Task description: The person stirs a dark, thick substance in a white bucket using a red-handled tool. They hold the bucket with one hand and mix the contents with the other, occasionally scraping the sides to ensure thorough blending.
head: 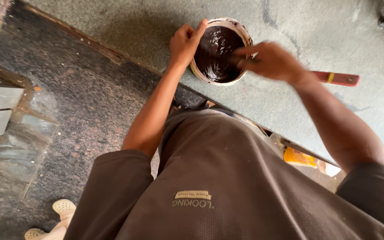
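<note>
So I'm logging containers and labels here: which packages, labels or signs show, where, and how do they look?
Paint tub: round, pale paint-smeared rim, dark brown liquid, on the grey surface, between both hands.
Yellow-orange package: flat, lying low by the surface's edge.
Shirt label: small tan rectangle on the brown shirt.

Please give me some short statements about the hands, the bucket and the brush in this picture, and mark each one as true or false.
1. The left hand grips the rim of the bucket. True.
2. The bucket is filled with white paint. False: the liquid in it is dark brown and glossy.
3. The right hand holds a brush with a red handle. True.
4. The bucket stands on the dark speckled floor. False: it stands on the grey-green surface.
5. The person wears black boots. False: a pale perforated shoe shows at the lower left.
</note>
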`<state>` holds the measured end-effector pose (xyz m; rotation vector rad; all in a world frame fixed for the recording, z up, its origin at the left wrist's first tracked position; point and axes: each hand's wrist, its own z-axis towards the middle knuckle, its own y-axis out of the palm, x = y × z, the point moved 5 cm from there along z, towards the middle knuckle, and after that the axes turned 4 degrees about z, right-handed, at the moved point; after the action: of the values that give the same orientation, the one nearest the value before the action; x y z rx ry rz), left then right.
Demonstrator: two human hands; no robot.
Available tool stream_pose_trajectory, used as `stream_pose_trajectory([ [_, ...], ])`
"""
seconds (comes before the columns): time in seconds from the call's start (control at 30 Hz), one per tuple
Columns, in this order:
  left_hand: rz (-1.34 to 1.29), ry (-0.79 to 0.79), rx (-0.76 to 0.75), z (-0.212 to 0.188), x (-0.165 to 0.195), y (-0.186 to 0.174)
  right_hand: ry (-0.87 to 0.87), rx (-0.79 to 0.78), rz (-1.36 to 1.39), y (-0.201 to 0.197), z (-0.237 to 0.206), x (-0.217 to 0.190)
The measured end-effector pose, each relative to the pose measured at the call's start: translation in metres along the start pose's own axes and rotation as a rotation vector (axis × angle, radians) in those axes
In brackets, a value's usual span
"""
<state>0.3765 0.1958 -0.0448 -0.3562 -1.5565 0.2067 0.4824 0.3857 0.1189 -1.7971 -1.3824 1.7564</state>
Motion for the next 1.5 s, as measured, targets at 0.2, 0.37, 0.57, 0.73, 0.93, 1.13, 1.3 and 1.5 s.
stream_pose_trajectory([
  [0.2, -0.03, 0.136, 0.07, 0.005, 0.001, -0.004, 0.39, -0.206, -0.835, 0.018, -0.008, 0.004],
  [0.37, -0.007, 0.102, 0.043, -0.002, 0.002, -0.002, -0.133, 0.051, -0.467, -0.002, 0.008, -0.023],
  [0.57, -0.005, 0.041, 0.024, 0.0, 0.008, -0.002, 0.225, -0.315, -0.997, 0.015, 0.011, 0.017],
  [0.73, 0.118, -0.002, -0.035, 0.001, 0.016, -0.006, -0.157, 0.079, -0.508, -0.009, 0.013, 0.007],
  [0.93, 0.168, -0.017, -0.011, 0.006, 0.034, -0.008, 0.095, -0.206, -0.875, -0.012, 0.008, 0.004],
  [1.13, -0.069, -0.002, -0.002, -0.005, 0.032, -0.006, 0.034, 0.098, -0.584, -0.018, 0.012, 0.017],
  [1.3, -0.117, 0.047, 0.076, -0.006, 0.036, -0.009, 0.011, -0.073, -0.85, 0.027, 0.014, 0.017],
  [1.5, -0.052, 0.029, 0.119, -0.012, 0.054, -0.009, -0.117, 0.103, -0.702, 0.011, -0.003, 0.016],
])
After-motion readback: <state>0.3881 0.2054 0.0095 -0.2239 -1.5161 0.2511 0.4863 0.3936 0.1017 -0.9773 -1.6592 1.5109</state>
